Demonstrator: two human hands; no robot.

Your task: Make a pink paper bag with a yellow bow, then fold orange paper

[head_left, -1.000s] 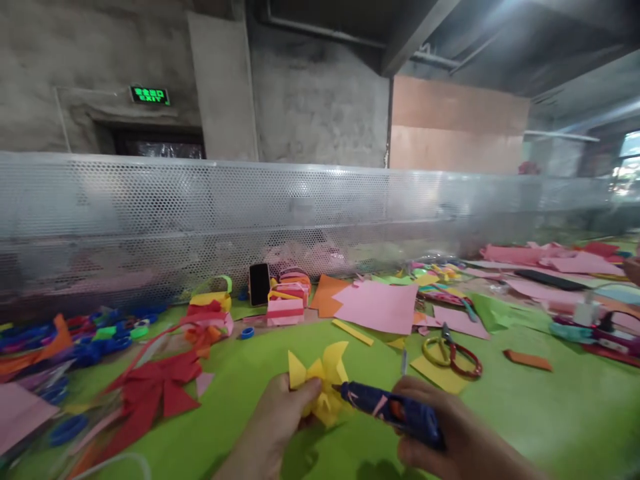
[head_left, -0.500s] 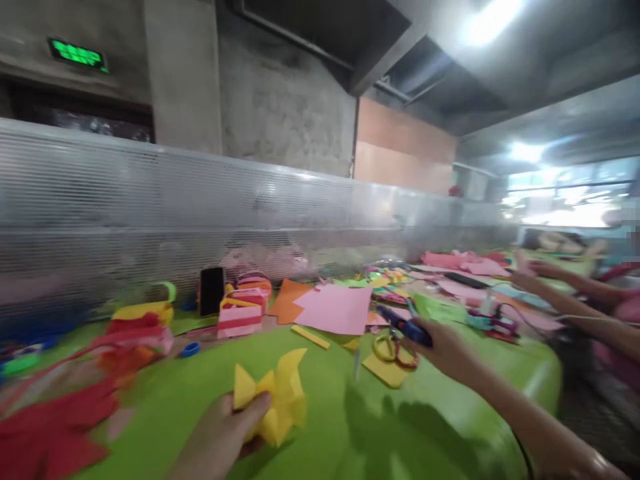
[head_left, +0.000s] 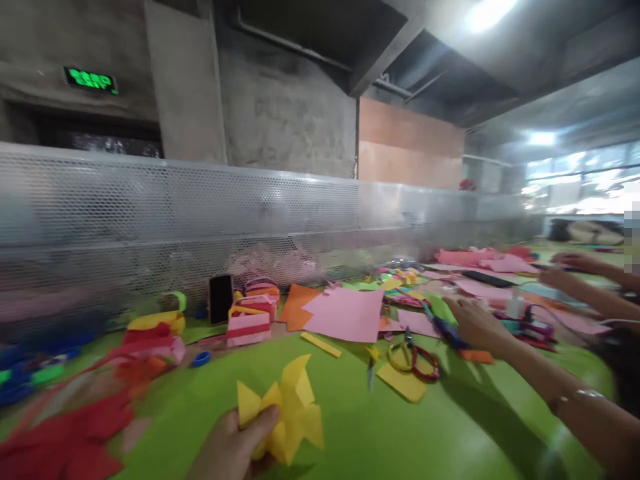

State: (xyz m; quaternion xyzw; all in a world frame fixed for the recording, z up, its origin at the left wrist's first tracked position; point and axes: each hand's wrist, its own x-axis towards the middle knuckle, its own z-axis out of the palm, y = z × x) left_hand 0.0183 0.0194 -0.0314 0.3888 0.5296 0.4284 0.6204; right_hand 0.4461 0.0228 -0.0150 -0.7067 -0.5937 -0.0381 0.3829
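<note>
A yellow folded paper shape with several pointed flaps (head_left: 295, 417) is pinched between the thumb and fingers of my left hand (head_left: 240, 437), just above the green tabletop. Farther off on the right, my right hand (head_left: 475, 327) is low over the table beside a dark blue tool shaped like a glue gun (head_left: 447, 332). Its fingertips are blurred and partly hidden, so whether they still grip the tool is unclear. Scissors with yellow and red handles (head_left: 425, 367) lie on a yellow paper piece (head_left: 403, 383) between my hands.
Pink sheets (head_left: 350, 317), orange paper (head_left: 299, 307), a small pink paper bag (head_left: 249, 328), a phone (head_left: 221, 300) and a blue ring (head_left: 201, 359) lie toward the back. Red cutouts (head_left: 75, 433) cover the left. A perforated screen (head_left: 270, 207) borders the table. Another person's arms (head_left: 575, 287) reach in at right.
My right hand has moved right and away from me with the blue tool, which now sits lower beside an orange scrap. My left hand keeps the yellow paper, turned slightly. The view has shifted a little.
</note>
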